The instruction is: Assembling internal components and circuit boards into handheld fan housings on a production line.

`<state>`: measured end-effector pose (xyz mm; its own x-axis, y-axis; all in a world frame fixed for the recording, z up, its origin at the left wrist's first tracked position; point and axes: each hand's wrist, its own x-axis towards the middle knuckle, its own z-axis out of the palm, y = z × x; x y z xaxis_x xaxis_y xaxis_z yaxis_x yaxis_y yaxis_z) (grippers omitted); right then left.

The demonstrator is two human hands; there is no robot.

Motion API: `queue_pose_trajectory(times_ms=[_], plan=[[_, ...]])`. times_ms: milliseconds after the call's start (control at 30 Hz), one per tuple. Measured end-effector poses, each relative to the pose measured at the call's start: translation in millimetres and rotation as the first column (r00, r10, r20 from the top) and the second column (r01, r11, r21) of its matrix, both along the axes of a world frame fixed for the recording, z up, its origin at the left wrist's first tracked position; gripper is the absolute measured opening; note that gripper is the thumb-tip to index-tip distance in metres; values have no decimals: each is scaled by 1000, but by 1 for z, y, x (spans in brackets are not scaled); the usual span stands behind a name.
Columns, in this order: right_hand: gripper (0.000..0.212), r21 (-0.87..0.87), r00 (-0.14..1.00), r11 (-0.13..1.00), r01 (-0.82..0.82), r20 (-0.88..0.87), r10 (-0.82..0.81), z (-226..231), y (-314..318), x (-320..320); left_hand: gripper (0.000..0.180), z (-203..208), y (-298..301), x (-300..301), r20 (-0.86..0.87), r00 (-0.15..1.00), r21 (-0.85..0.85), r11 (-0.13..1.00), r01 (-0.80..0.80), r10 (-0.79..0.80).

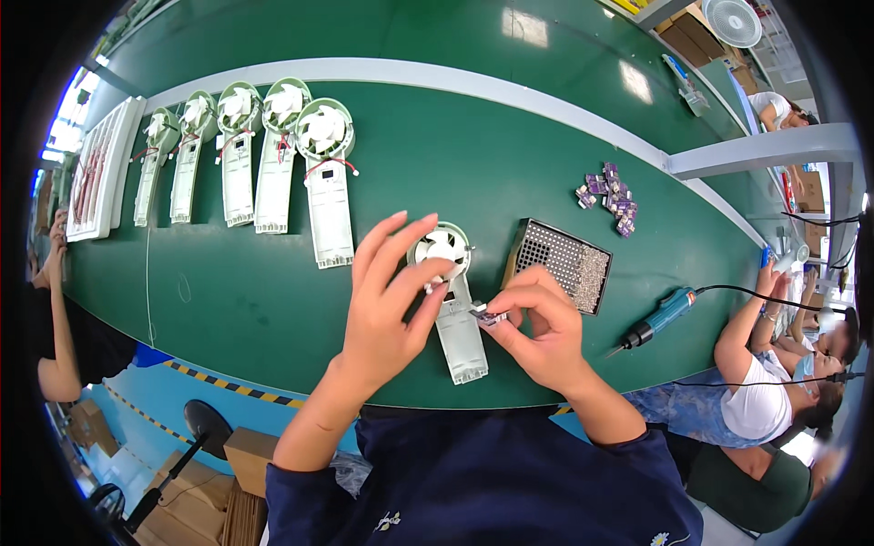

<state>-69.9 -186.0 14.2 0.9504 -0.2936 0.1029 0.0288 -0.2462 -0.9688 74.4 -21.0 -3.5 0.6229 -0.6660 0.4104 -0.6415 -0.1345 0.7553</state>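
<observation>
In front of me lies a pale green handheld fan housing [462,344], with its round head of white blades away from me and its handle toward me. My left hand [381,300] is over the left side of the head. Its thumb and index finger pinch a small white connector [431,286]; the other fingers are raised. Just right of the handle, my right hand [544,329] grips a small dark circuit board [489,316] between thumb and fingers. The board's near end is hidden by the fingertips.
Several similar fan housings [330,214] with red wires stand in a row at left, beside a white tray [116,173] of red wires. A box of screws [596,273], purple circuit boards [612,196] and an electric screwdriver [663,318] lie right. Other people sit at both sides.
</observation>
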Motion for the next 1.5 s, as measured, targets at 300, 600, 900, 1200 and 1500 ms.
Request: queue_pose_trajectory(times_ms=[300, 600, 900, 1200, 1500], plan=[[28, -82, 997, 995, -58, 41, 61, -5, -4, 4, 25, 1, 2, -1, 75, 988, 38, 990, 134, -136], [28, -6, 987, 997, -71, -143, 70, -6, -4, -4, 29, 2, 5, 1, 76, 973, 36, 976, 216, -218], [34, -631, 970, 775, -10, 184, 162, 7, -9, 10, 25, 3, 6, -5, -44, 991, 38, 991, 131, -129], [37, -528, 969, 835, -156, 83, 233, 13, -36, 22, 27, 4, 12, 7, 44, 992, 95, 989, 112, -117], [32, -578, 956, 771, -267, -58, 287, 11, -29, 40, 44, 2, 8, 14, -54, 973, 136, 963, 231, -226]])
